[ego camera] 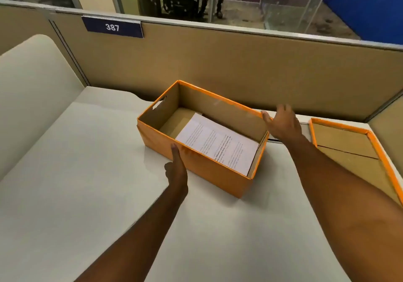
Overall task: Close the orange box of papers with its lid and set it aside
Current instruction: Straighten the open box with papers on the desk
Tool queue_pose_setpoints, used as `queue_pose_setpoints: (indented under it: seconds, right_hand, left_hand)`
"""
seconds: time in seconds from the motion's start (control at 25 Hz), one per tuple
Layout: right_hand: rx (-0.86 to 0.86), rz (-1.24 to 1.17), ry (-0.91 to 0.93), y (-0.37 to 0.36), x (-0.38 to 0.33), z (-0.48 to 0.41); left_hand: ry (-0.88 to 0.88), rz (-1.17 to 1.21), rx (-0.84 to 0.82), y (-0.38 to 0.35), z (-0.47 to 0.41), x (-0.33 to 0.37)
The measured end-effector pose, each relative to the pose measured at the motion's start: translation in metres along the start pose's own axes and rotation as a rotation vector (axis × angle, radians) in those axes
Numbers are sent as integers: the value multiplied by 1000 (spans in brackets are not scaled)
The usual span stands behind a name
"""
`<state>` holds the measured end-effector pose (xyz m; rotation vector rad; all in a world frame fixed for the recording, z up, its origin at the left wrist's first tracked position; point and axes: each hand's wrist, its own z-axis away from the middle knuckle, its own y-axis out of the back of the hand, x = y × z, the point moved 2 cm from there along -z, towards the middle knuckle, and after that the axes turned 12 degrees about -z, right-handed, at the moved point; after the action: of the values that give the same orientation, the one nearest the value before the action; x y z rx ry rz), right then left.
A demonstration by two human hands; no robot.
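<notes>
Orange box (197,166) between left hand (177,168), right hand (283,124).

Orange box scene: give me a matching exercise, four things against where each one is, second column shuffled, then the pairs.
Things:
1. papers
2. lid
3. left hand
4. right hand

Places:
A. open, at the orange box's far right corner
B. inside the box
C. flat against the box's near wall
D. upside down on the desk, right of the box

Pairs: 1-B, 2-D, 3-C, 4-A
</notes>
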<state>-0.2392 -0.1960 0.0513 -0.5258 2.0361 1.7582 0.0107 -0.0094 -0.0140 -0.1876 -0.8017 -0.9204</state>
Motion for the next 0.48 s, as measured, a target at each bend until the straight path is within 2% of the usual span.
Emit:
queue_pose_setpoints:
  seconds: [0.08, 0.2, 0.4, 0.48]
  right_hand:
    - [-108, 20, 46, -13, -16, -23]
    - [-250, -1, 90, -35, -45, -56]
    - [-452, 99, 24, -82, -44, -85]
    - [-486, 143, 36, -96, -39, -91]
  left_hand:
    - [-2, 51, 55, -11, -6, 2]
    - [-62, 132, 49, -26, -13, -2]
    - [-127, 138, -200, -41, -13, -10]
    - [-146, 121, -247, -43, -16, -10]
